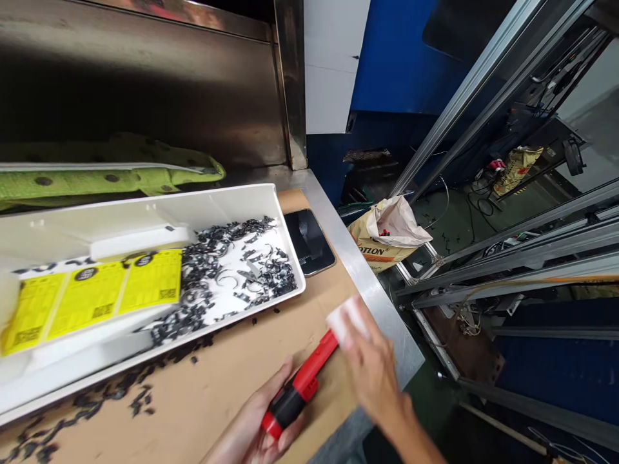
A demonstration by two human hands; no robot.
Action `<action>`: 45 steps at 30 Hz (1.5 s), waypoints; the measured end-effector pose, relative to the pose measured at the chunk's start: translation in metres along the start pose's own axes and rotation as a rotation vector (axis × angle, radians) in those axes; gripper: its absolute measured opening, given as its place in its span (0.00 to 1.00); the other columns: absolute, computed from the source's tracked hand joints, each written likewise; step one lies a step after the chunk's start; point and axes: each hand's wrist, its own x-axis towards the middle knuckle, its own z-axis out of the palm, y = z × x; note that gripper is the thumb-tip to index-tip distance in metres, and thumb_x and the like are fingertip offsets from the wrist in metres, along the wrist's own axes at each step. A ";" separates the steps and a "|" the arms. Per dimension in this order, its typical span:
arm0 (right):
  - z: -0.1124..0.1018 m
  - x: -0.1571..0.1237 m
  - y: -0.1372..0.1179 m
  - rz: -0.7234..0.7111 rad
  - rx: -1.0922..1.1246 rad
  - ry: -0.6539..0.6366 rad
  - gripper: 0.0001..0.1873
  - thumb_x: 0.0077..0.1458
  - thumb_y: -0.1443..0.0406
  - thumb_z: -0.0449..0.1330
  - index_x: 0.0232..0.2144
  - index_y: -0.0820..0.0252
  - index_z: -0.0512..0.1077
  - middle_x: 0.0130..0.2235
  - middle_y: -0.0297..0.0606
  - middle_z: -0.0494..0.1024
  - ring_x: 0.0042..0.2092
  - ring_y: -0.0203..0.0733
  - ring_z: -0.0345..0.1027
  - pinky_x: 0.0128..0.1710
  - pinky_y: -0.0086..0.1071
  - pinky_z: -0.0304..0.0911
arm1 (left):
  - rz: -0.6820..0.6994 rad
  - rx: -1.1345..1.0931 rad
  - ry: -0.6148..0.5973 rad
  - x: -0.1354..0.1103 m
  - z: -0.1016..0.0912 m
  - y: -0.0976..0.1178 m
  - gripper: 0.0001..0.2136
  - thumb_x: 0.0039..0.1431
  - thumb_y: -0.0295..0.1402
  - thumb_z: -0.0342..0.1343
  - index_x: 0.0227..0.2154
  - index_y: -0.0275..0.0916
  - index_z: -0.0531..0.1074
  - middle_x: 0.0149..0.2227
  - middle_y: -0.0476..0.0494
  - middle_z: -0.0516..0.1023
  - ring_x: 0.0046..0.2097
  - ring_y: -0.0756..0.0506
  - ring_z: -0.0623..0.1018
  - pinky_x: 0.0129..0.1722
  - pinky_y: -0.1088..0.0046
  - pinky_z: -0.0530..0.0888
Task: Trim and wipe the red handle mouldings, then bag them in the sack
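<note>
Over the cardboard-covered bench, my left hand is wrapped round the lower end of a long red and black plastic tool housing, which slants up to the right. My right hand is closed on a white cloth or pad and presses it to the housing's upper end. That end is covered, and the right fingers are slightly blurred. Left of both hands stands a white plastic bin with many black plastic trimmings in it. Yellow printed sheets lie inside it too.
A phone lies between the bin and the bench's metal edge. Black scraps are strewn on the cardboard. Beyond the edge stands an open paper sack beside metal frame rails. Spotted green fabric lies behind the bin.
</note>
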 end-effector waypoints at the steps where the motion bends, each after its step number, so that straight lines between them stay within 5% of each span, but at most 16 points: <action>1: 0.000 -0.002 -0.002 -0.052 0.016 -0.025 0.26 0.66 0.65 0.47 0.64 0.45 0.56 0.65 0.37 0.59 0.62 0.47 0.60 0.55 0.41 0.66 | 0.015 0.025 0.009 0.001 0.001 -0.001 0.32 0.66 0.48 0.41 0.12 0.33 0.69 0.06 0.47 0.61 0.08 0.58 0.57 0.08 0.89 0.50; 3: 0.000 -0.003 -0.005 -0.134 0.045 -0.093 0.27 0.65 0.66 0.49 0.64 0.42 0.54 0.65 0.34 0.60 0.60 0.45 0.64 0.54 0.38 0.68 | 0.056 0.062 -0.002 0.003 -0.002 -0.003 0.32 0.63 0.52 0.43 0.11 0.33 0.68 0.06 0.49 0.59 0.08 0.59 0.54 0.08 0.89 0.48; 7: -0.002 -0.001 -0.004 0.029 0.005 -0.076 0.29 0.64 0.69 0.47 0.65 0.43 0.53 0.63 0.32 0.64 0.59 0.45 0.65 0.55 0.38 0.67 | 0.093 0.127 -0.121 0.011 -0.013 -0.009 0.33 0.56 0.57 0.50 0.07 0.35 0.64 0.08 0.49 0.60 0.10 0.60 0.54 0.09 0.88 0.49; 11: 0.000 -0.007 -0.009 -0.082 0.008 -0.069 0.29 0.62 0.67 0.51 0.63 0.39 0.56 0.63 0.31 0.63 0.57 0.46 0.68 0.49 0.36 0.72 | 0.103 0.191 -0.034 0.015 -0.018 -0.013 0.34 0.53 0.60 0.51 0.09 0.33 0.69 0.08 0.47 0.61 0.11 0.60 0.54 0.09 0.88 0.48; 13: 0.001 -0.003 -0.008 -0.126 0.024 -0.082 0.26 0.63 0.66 0.49 0.63 0.44 0.59 0.64 0.35 0.63 0.58 0.47 0.66 0.52 0.39 0.70 | 0.126 0.164 -0.033 0.014 -0.016 -0.013 0.33 0.53 0.60 0.51 0.10 0.33 0.69 0.08 0.46 0.62 0.11 0.60 0.54 0.09 0.88 0.47; 16: 0.003 0.004 -0.003 0.004 0.020 -0.008 0.24 0.64 0.66 0.45 0.60 0.56 0.65 0.64 0.46 0.62 0.60 0.51 0.63 0.56 0.44 0.66 | 0.157 0.093 -0.091 0.013 -0.014 -0.012 0.29 0.55 0.58 0.51 0.17 0.34 0.73 0.08 0.48 0.62 0.11 0.59 0.53 0.10 0.88 0.47; 21: 0.013 -0.010 -0.008 -0.090 -0.010 -0.024 0.29 0.63 0.66 0.50 0.64 0.40 0.55 0.65 0.36 0.60 0.56 0.51 0.69 0.50 0.41 0.72 | 0.120 0.100 -0.093 0.010 -0.014 -0.007 0.29 0.52 0.58 0.54 0.18 0.31 0.73 0.10 0.48 0.63 0.12 0.61 0.54 0.11 0.89 0.47; 25: 0.011 -0.008 -0.012 0.108 -0.010 -0.006 0.26 0.65 0.66 0.45 0.64 0.44 0.57 0.65 0.41 0.60 0.55 0.51 0.70 0.52 0.45 0.69 | 0.093 0.029 -0.117 0.005 -0.009 -0.002 0.26 0.57 0.54 0.51 0.21 0.34 0.74 0.09 0.50 0.62 0.10 0.60 0.52 0.10 0.88 0.45; 27: 0.011 -0.011 -0.016 0.155 -0.044 0.040 0.26 0.65 0.65 0.46 0.64 0.44 0.57 0.66 0.41 0.57 0.57 0.52 0.68 0.52 0.45 0.69 | 0.072 0.038 -0.108 0.004 -0.007 -0.002 0.26 0.54 0.56 0.54 0.18 0.34 0.73 0.08 0.50 0.61 0.10 0.60 0.52 0.10 0.88 0.44; 32: 0.011 -0.013 -0.020 0.000 -0.068 -0.053 0.27 0.63 0.66 0.50 0.62 0.42 0.59 0.66 0.40 0.58 0.57 0.52 0.67 0.48 0.41 0.73 | 0.095 0.053 -0.095 0.007 -0.008 -0.003 0.28 0.32 0.58 0.67 0.15 0.33 0.70 0.09 0.51 0.62 0.11 0.62 0.53 0.10 0.88 0.44; 36: 0.010 -0.005 -0.012 0.059 -0.083 0.060 0.25 0.65 0.67 0.45 0.63 0.53 0.60 0.66 0.45 0.58 0.61 0.53 0.62 0.51 0.41 0.70 | 0.085 0.059 -0.088 0.009 -0.011 -0.003 0.27 0.38 0.59 0.63 0.20 0.35 0.71 0.08 0.52 0.62 0.11 0.61 0.51 0.11 0.86 0.42; 40: 0.009 -0.012 -0.014 -0.127 -0.017 -0.040 0.28 0.64 0.66 0.48 0.65 0.47 0.55 0.64 0.37 0.61 0.59 0.46 0.66 0.49 0.35 0.71 | 0.117 0.108 -0.074 0.006 -0.009 -0.002 0.28 0.35 0.60 0.63 0.21 0.36 0.68 0.09 0.53 0.63 0.12 0.61 0.51 0.12 0.86 0.41; 45: 0.005 -0.007 -0.011 0.046 -0.028 -0.017 0.26 0.65 0.67 0.45 0.64 0.49 0.58 0.65 0.37 0.61 0.62 0.45 0.59 0.55 0.38 0.67 | 0.176 0.206 -0.074 0.003 -0.004 -0.003 0.26 0.37 0.59 0.61 0.20 0.37 0.68 0.09 0.53 0.62 0.12 0.59 0.49 0.13 0.83 0.40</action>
